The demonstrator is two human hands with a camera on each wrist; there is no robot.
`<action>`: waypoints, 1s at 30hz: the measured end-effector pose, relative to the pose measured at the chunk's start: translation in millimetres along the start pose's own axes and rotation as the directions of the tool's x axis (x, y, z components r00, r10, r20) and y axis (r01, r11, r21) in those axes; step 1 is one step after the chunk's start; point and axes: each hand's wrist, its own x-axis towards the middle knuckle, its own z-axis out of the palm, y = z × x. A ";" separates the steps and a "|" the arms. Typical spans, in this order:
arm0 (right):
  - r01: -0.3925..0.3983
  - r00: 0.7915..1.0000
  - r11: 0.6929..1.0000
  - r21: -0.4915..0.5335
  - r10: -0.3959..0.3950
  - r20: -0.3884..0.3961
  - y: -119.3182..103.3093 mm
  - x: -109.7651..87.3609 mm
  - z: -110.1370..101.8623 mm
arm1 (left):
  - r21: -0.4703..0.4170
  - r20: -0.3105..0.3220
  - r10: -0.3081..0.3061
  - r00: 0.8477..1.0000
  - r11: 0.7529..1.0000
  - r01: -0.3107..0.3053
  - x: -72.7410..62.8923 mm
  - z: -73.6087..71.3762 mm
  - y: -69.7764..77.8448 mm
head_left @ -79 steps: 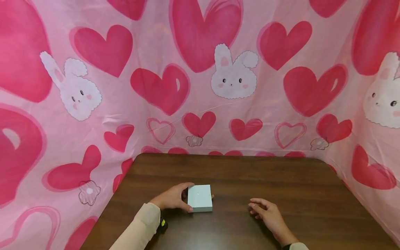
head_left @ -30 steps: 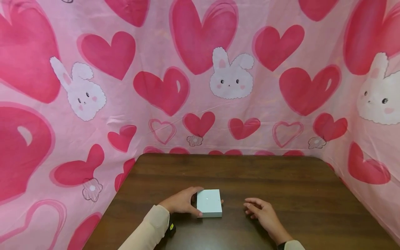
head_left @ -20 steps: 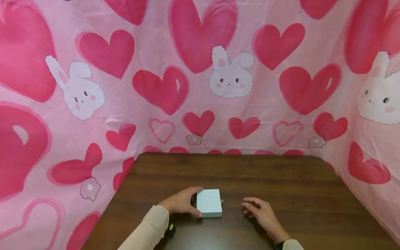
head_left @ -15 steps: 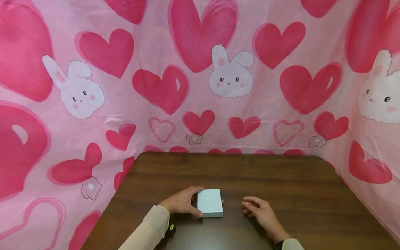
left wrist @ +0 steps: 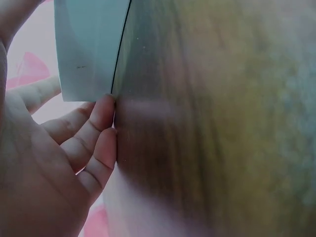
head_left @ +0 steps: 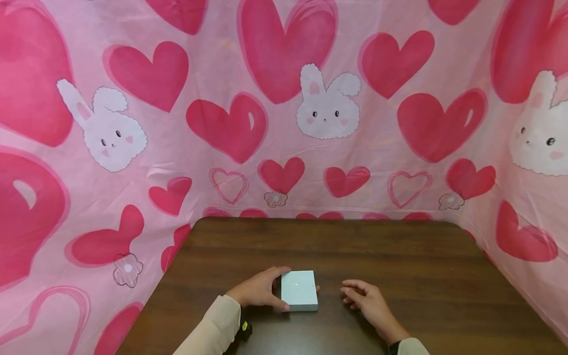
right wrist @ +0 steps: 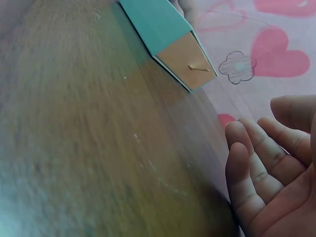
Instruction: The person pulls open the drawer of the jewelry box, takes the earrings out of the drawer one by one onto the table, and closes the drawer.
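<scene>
A small pale mint drawer box (head_left: pixel 299 291) lies flat on the brown wooden table. My left hand (head_left: pixel 259 288) grips its left side, thumb at the near corner and a finger at the far one. The left wrist view shows this hand (left wrist: pixel 59 148) with two fingertips down at the tabletop beside the box (left wrist: pixel 89 54). In the right wrist view the box's tan drawer end (right wrist: pixel 185 61) faces right, with a short tan pull tab (right wrist: pixel 198 68) on it. My right hand (head_left: pixel 368 303) rests to the right, apart from the box, fingers loosely bent and holding nothing.
The wooden table (head_left: pixel 399 251) has rounded far corners. Pink cloth (head_left: pixel 381 148) with hearts and rabbit faces hangs behind it and along both sides. A black item with a yellow mark (head_left: pixel 245 329) sits by my left wrist.
Compared with 2.6 seconds ago, my left hand and the box sit farther right on the table. My right hand has come slightly left, narrowing the gap to the box.
</scene>
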 end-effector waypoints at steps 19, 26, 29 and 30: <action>0.019 0.999 1.000 -0.002 -0.019 0.044 -2.2 1.8 5.8 | 0.025 0.001 0.013 1.000 1.000 -0.013 -2.5 -1.3 3.1; 0.019 0.998 1.000 0.011 -0.019 0.057 -3.4 0.6 7.5 | 0.020 0.007 0.013 1.000 1.000 -0.013 -1.8 -0.2 5.0; 0.015 0.998 1.000 0.011 -0.016 0.066 -3.3 0.5 7.9 | 0.018 0.009 0.011 1.000 1.000 -0.011 -1.5 0.3 5.0; 0.015 0.998 1.000 0.010 -0.015 0.068 -2.9 0.7 8.0 | 0.017 0.009 0.010 1.000 1.000 -0.010 -1.1 0.5 5.0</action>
